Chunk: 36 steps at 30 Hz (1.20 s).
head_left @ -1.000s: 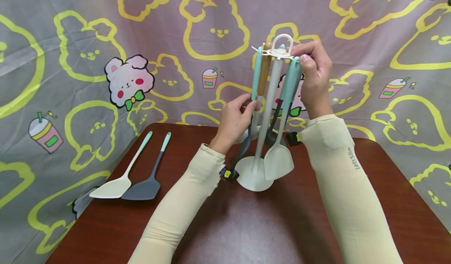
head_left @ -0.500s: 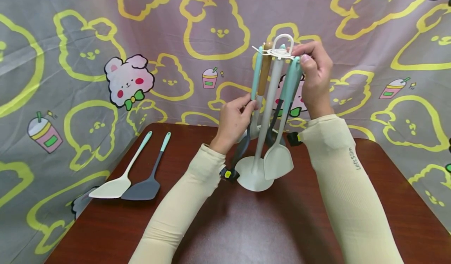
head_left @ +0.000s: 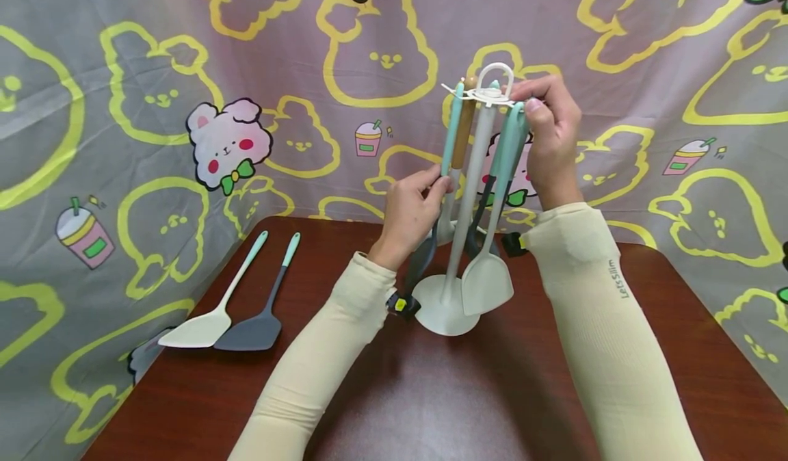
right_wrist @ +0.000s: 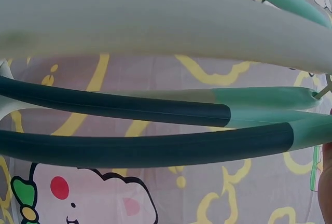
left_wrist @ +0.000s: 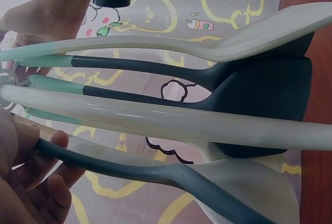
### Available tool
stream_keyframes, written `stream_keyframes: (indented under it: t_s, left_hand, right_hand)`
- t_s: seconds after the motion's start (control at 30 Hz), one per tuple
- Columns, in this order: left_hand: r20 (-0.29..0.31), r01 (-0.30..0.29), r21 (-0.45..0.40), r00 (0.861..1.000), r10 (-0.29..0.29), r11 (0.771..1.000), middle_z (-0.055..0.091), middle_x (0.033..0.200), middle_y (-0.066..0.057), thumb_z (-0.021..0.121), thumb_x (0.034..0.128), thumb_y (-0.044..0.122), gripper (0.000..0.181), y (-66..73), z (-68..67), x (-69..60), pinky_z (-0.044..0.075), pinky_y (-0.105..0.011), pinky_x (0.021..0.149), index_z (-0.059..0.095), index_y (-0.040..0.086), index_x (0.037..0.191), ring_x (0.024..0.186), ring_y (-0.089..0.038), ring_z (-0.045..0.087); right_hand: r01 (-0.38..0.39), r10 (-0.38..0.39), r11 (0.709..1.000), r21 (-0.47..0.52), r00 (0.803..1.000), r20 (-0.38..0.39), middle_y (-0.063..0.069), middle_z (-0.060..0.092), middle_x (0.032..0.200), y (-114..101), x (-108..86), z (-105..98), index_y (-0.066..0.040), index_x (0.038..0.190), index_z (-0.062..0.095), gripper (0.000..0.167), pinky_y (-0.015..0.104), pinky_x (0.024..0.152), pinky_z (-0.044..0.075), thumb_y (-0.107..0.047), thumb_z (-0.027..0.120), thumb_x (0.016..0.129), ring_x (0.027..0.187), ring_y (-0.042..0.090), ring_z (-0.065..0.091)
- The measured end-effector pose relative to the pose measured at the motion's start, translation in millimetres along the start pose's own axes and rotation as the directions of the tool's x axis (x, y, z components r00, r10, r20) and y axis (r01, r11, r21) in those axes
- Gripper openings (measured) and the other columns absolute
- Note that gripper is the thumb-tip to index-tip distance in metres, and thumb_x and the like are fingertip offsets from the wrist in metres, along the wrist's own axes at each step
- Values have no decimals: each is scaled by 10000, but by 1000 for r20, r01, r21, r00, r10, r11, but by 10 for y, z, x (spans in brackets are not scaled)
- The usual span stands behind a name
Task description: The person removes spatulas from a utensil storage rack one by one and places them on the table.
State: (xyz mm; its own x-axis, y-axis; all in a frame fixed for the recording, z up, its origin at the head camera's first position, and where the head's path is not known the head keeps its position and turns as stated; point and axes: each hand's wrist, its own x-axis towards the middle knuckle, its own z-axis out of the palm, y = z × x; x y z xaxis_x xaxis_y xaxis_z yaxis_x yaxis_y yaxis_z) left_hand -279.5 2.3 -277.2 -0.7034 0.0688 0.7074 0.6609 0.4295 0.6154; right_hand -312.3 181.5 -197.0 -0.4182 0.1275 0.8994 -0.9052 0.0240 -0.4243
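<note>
A white utensil rack [head_left: 472,180] with a round base stands tilted at the table's middle, several utensils hanging from its top ring. My right hand [head_left: 554,139] grips the ring's right side, by the mint handle tops. With thumb and fingers, my left hand [head_left: 409,208] pinches a dark utensil [left_wrist: 124,169] low on its mint handle, at the rack's left; its head is partly hidden, so I cannot tell its kind. In front hangs a white spatula [head_left: 488,284]. Behind the pole are a wooden-handled utensil [head_left: 463,138] and dark utensils [left_wrist: 259,99].
Two loose turners lie side by side at the table's left, one white [head_left: 200,327] and one dark grey [head_left: 252,331], both with mint handle ends. The brown table [head_left: 455,406] meets a patterned cloth [head_left: 295,57] behind and at the sides.
The dark utensil in my left hand has turned slightly, showing more of its head's width, and its handle top has shifted a little right. Both hands keep almost the same place.
</note>
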Motion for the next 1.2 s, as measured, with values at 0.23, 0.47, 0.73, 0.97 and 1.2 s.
stream_keyframes:
  t_s: [0.23,0.47,0.73,0.97,1.2]
  left_hand:
    - [-10,-5,3,1000,5,1000,769,905,-90,598,986,164,201,-3,10,9,421,-176,535,741,47,1066,654,-158,646]
    - [-3,-20,-5,1000,20,1000,765,902,-96,600,984,154,191,8,17,40,417,-173,530,739,43,1054,640,-154,631]
    - [5,0,3,1000,0,1000,767,905,-92,590,992,174,216,18,3,49,416,-181,536,742,49,1080,681,-158,660]
    - [2,9,5,1000,-9,1000,773,912,-97,590,992,171,219,-4,-8,37,450,-184,578,740,36,1077,755,-168,715]
    - [-8,27,-23,1000,-27,999,771,917,-110,593,990,167,221,-6,-28,45,465,-198,592,736,27,1085,830,-213,752]
  right_hand:
    - [3,-3,1000,21,1000,1,-36,667,905,21,-6,-15,-131,846,659,251,254,852,500,-142,409,830,929,171,649]
    - [3,-3,1000,6,1000,-4,-46,671,898,12,10,-48,-126,844,660,260,250,845,485,-148,402,827,920,162,642]
    - [2,-2,1000,-21,1000,1,-66,669,906,11,12,-56,-120,851,656,264,241,824,465,-160,396,831,916,148,630]
    - [6,-6,1000,-3,1000,0,-63,671,909,33,-1,-43,-121,853,657,256,247,830,470,-161,405,828,917,149,636]
    - [23,-23,1000,-11,999,25,-71,673,917,33,32,-34,-117,854,653,261,250,841,461,-195,407,819,923,146,633]
